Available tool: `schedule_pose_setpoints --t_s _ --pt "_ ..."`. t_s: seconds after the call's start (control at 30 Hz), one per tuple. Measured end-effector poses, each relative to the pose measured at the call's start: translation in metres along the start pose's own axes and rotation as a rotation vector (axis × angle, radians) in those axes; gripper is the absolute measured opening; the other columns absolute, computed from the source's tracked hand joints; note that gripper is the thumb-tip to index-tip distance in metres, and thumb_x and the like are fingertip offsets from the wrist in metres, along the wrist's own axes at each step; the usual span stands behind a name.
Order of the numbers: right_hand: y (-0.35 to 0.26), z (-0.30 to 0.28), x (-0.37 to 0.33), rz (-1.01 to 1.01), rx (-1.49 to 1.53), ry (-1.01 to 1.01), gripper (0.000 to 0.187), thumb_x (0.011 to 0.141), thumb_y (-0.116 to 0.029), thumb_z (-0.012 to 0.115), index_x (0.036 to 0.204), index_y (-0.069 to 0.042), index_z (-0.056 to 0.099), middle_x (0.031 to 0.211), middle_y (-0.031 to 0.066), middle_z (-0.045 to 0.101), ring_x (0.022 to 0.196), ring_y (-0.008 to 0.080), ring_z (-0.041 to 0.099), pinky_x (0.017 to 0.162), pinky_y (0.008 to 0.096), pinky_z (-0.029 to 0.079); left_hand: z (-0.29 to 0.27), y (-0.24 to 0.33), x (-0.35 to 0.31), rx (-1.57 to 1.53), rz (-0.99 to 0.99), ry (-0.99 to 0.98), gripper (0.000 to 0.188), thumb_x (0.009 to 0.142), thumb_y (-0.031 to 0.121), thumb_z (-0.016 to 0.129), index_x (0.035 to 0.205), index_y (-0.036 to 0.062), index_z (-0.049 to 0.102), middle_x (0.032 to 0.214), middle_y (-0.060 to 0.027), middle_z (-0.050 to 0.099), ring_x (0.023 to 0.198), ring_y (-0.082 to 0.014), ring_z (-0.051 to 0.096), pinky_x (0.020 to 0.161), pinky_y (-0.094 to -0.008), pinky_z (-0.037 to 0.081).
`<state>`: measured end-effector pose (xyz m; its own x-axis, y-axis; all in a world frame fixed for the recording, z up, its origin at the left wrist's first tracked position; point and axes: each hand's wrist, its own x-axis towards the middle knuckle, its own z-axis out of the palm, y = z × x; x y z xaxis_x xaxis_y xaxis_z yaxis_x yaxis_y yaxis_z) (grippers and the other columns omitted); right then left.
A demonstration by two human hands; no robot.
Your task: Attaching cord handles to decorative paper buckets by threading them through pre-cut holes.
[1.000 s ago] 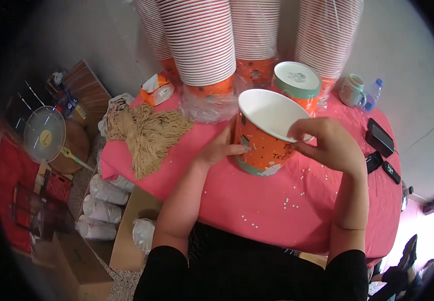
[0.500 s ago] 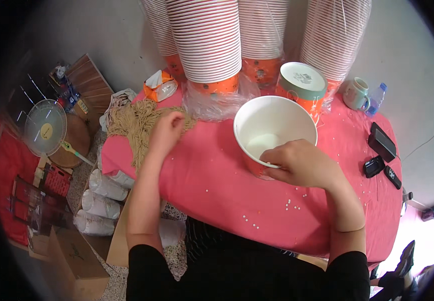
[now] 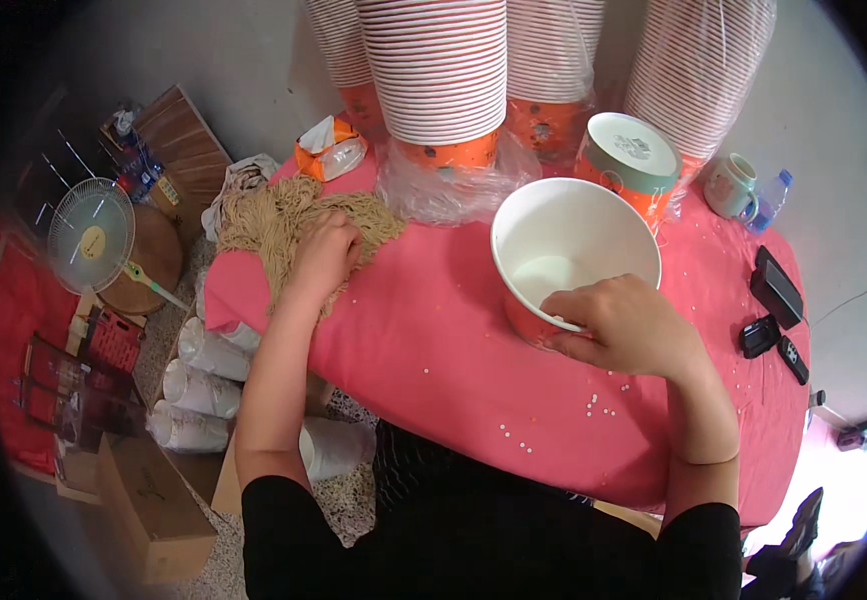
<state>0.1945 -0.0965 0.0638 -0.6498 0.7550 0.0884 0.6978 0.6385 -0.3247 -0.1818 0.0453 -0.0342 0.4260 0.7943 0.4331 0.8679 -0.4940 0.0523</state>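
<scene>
Fingers of the left hand (image 3: 325, 250) curled down into the heap of tan string (image 3: 293, 222), knuckles up, tips buried, closing on a clump. Fingers of the right hand (image 3: 625, 325) hooked over the near rim of the paper tub (image 3: 565, 262), thumb outside on the orange wall, pinching it steady on the pink tablecloth (image 3: 433, 350).

String right under the left fingertips: soft, limp, tangly, near weightless; likely to drag neighbours along, so best pinched in a small bunch from the top. Tub under the right fingers: light, thin-walled, round, smooth white inside, easily dented; rolled rim probably the stiffest place to grip.

Beyond the fingers, tall stacks of ribbed paper tubs (image 3: 443, 70), crinkled clear plastic at their base, one lidded tub (image 3: 633, 155). Small white beads (image 3: 593, 402) scattered just short of the right wrist.
</scene>
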Motion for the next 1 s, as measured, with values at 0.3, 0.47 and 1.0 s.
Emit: schedule_pose_setpoints --t_s 0.3,0.47,1.0 --pt "0.001 -0.001 0.0 -0.027 -0.018 0.004 0.021 0.085 -0.025 0.065 0.094 -0.006 0.064 0.077 0.0143 0.067 0.077 0.0338 0.065 0.068 0.0459 0.05 0.002 0.002 0.003 0.048 -0.014 0.061 0.004 0.075 0.006 0.065 0.079 0.0052 0.065 0.087 -0.0102 0.06 0.094 -0.0302 0.058 0.081 -0.0431 0.047" --pt "0.001 0.0 -0.002 -0.036 -0.007 0.004 0.021 0.085 -0.025 0.065 0.095 -0.006 0.064 0.079 0.0144 0.067 0.078 0.0339 0.065 0.069 0.0459 0.05 0.002 0.002 0.025 -0.008 0.016 0.175 0.007 0.08 0.01 0.063 0.084 0.0045 0.067 0.092 -0.0114 0.064 0.094 -0.0318 0.06 0.083 -0.0432 0.048" --pt "0.003 0.001 -0.002 -0.037 -0.02 0.016 0.022 0.085 -0.025 0.065 0.096 -0.006 0.064 0.081 0.0141 0.067 0.079 0.0336 0.065 0.069 0.0459 0.05 0.033 -0.012 0.051 0.092 -0.224 -0.096 0.014 0.081 0.014 0.065 0.087 0.0017 0.067 0.089 -0.0194 0.066 0.089 -0.0377 0.063 0.086 -0.0441 0.05"
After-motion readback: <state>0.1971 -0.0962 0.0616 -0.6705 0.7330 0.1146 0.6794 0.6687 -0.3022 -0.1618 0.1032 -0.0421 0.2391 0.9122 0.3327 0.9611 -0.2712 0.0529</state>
